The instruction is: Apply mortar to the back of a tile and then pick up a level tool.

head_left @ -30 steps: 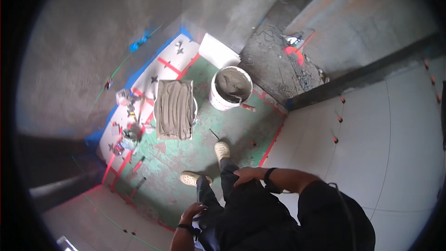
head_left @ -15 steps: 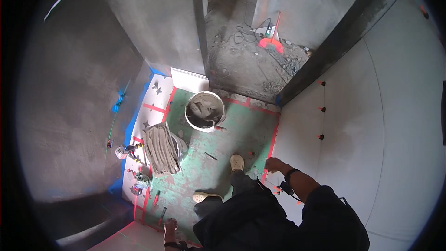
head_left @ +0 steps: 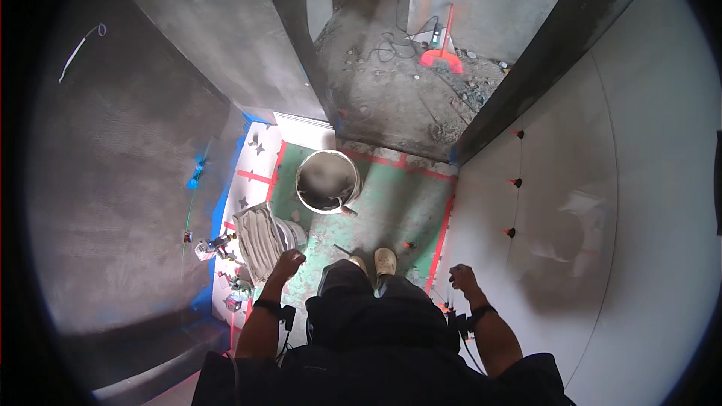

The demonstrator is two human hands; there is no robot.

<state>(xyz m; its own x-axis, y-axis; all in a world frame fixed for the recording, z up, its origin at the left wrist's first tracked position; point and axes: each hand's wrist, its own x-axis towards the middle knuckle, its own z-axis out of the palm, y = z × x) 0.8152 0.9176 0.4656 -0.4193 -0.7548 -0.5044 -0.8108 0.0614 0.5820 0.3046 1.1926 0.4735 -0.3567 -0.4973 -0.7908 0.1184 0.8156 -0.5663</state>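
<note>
My left hand has its fingers curled, beside the bucket carrying a tile spread with grey mortar. My right hand is also curled, near the white tiled wall. What either hand holds, if anything, is hidden. Farther forward stands a white bucket of mortar with a tool handle over its rim. My shoes rest on the green floor, where a narrow dark tool lies.
Power tools lie on taped white tiles along the left wall. White tiles lean beside the doorway, beyond which are a red dustpan, cables and rubble. Orange-knobbed spacers stud the right wall.
My view has swung round toward the doorway. My feet have come side by side. My left hand has risen beside the mortar-spread tile, and my right hand has moved away from my leg.
</note>
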